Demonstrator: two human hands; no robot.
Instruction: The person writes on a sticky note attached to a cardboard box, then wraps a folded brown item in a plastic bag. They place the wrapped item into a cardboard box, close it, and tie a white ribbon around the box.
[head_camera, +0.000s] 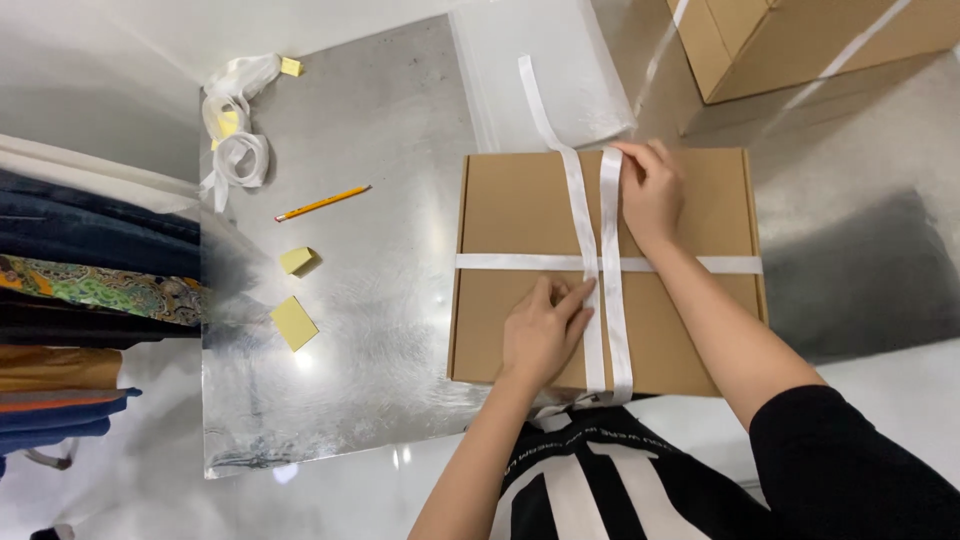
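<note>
A flat brown cardboard box (510, 215) lies on a shiny metal table (380, 180). White ribbon (610, 300) is wrapped across it sideways and runs lengthwise in two strips. My left hand (543, 332) presses flat on the box lid, fingertips against the lengthwise ribbon near the crossing. My right hand (650, 190) rests at the far edge of the box, fingers pinching the ribbon there. One ribbon tail trails off beyond the box onto a clear plastic sheet (545, 70).
A yellow pencil (322, 203), two yellow sticky-note pads (294, 322) and a bundle of white ribbon (237, 140) lie on the table's left side. Folded clothes (90, 290) are stacked at the far left. Another cardboard box (800, 40) stands at the top right.
</note>
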